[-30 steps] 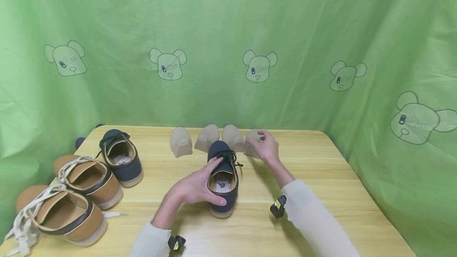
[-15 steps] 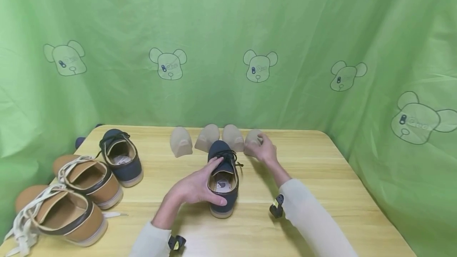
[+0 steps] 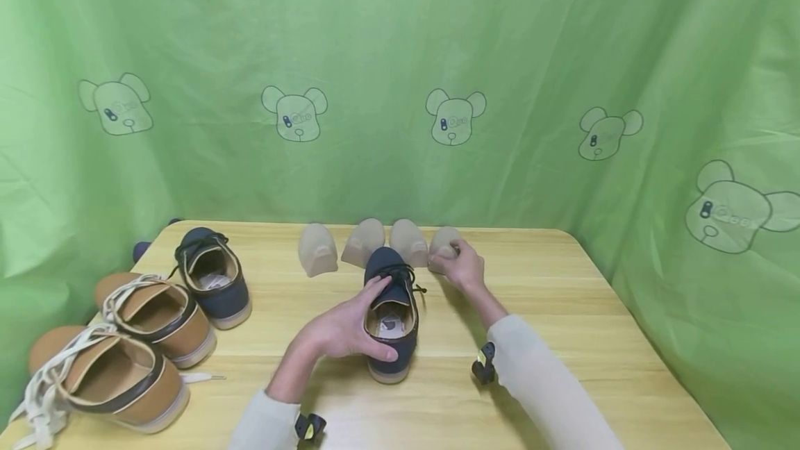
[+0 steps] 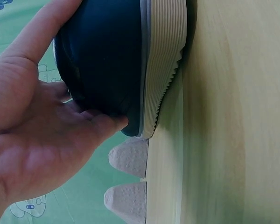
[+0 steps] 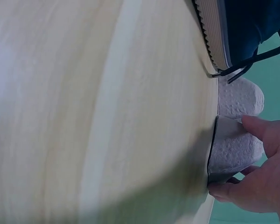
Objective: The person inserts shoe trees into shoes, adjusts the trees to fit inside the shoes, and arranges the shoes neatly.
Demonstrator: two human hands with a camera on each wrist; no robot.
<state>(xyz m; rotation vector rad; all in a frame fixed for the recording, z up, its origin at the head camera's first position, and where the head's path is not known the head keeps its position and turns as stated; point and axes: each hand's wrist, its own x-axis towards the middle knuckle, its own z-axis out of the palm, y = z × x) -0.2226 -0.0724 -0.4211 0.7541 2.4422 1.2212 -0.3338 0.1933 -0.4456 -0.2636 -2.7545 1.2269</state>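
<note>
A navy lace-up shoe [image 3: 405,347] stands at the middle of the table, toe away from me. My left hand [image 3: 340,325] grips it from the left, thumb at the heel and fingers by the laces; in the left wrist view, that hand [image 4: 42,126] spans the shoe's side [image 4: 107,60]. At the back, my right hand [image 3: 465,267] holds the rightmost grey moulded-pulp shoe insert [image 3: 442,238] between thumb and fingers. The right wrist view has this insert [image 5: 233,149] at the table, with fingers on both sides of it.
More pulp inserts line the back: one at the left [image 3: 317,248], one [image 3: 365,240] and another [image 3: 407,238] behind the shoe's toe. On the left stand a second navy shoe [image 3: 228,297] and two tan shoes with white laces, one farther [image 3: 181,335] and one nearer [image 3: 150,394]. Green curtain surrounds the table [image 3: 562,339].
My right hand has come down slightly and closed its fingers about the rightmost insert. The left hand and the navy shoe have stayed in place.
</note>
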